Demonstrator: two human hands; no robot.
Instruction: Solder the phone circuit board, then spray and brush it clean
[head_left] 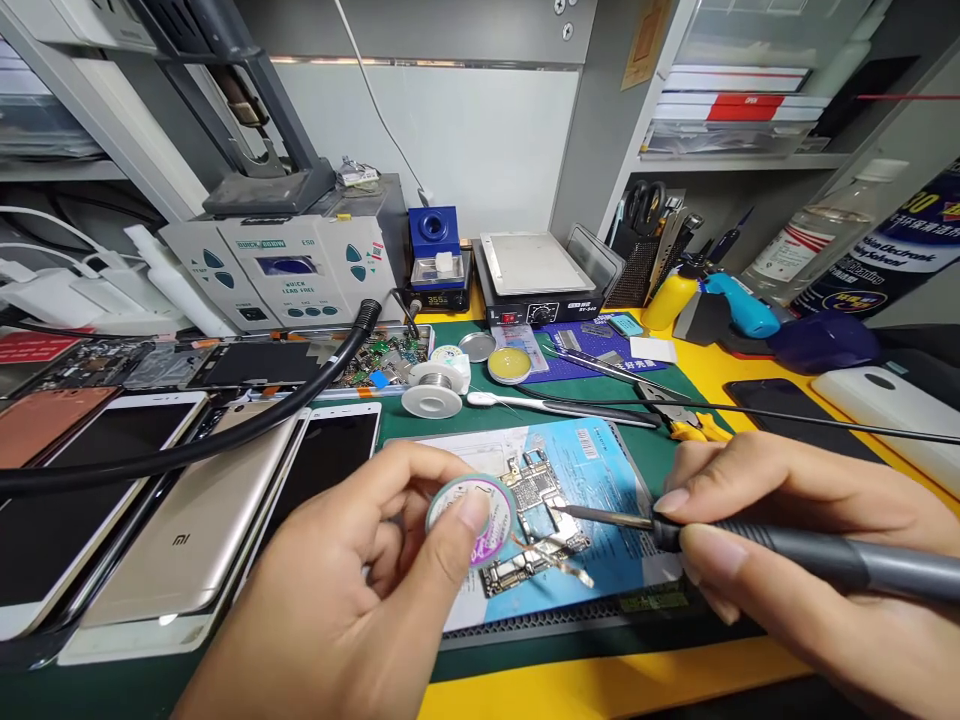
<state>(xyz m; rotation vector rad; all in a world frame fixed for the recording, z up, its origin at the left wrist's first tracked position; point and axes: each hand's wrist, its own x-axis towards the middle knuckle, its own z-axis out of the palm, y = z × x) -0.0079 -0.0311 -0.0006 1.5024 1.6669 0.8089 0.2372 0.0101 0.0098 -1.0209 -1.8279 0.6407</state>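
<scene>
My left hand (345, 580) is closed around a small round spool of desoldering braid (493, 538), the thumb pressed on its label. A short strip of copper braid (571, 570) runs from the spool across the lower part of a phone logic board (534, 488). That board lies on a blue and white card (600, 480). Gripped like a pen in my right hand (787, 550) is a soldering iron (892, 568) with a grey handle. Its thin tip points left, over the board's right-hand side; whether it touches cannot be made out.
Several phones (180, 510) lie at left, crossed by a thick black hose (300, 400) from a hot-air station (285, 265). Behind the card are a solder wire spool (433, 388), an open tin of yellow paste (510, 364), a brush (555, 405), tweezers (615, 370) and yellow-handled cutters (686, 425).
</scene>
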